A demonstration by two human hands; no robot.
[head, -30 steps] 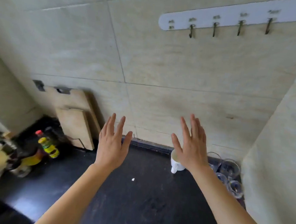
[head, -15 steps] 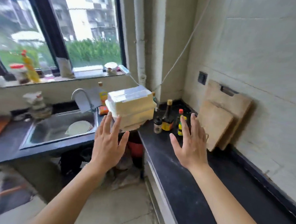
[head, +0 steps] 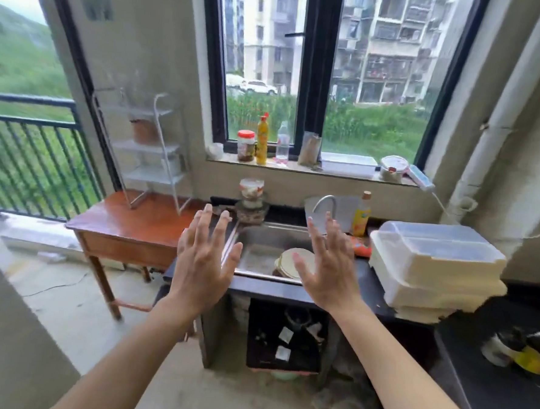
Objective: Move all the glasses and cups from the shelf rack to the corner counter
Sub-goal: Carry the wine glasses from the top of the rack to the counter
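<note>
A white tiered shelf rack (head: 152, 148) stands on a brown wooden table (head: 119, 223) at the left, beside the window. A brownish cup (head: 143, 131) sits on its upper tier; other items on the rack are blurred. My left hand (head: 204, 257) and my right hand (head: 328, 268) are both raised with fingers spread and hold nothing. They hover in front of the sink, well short of the rack. The corner counter with the glasses is out of view.
A steel sink (head: 259, 251) with a plate (head: 296, 263) and a tap (head: 324, 204) lies straight ahead. A stack of white plastic boxes (head: 432, 271) sits on the black counter (head: 503, 392) at right. Bottles and jars line the window sill (head: 296, 166).
My view has swung left from the tiled corner with the glasses, past the cutting boards, to the sink, window and rack. Both hands stayed raised, spread and without anything in them.
</note>
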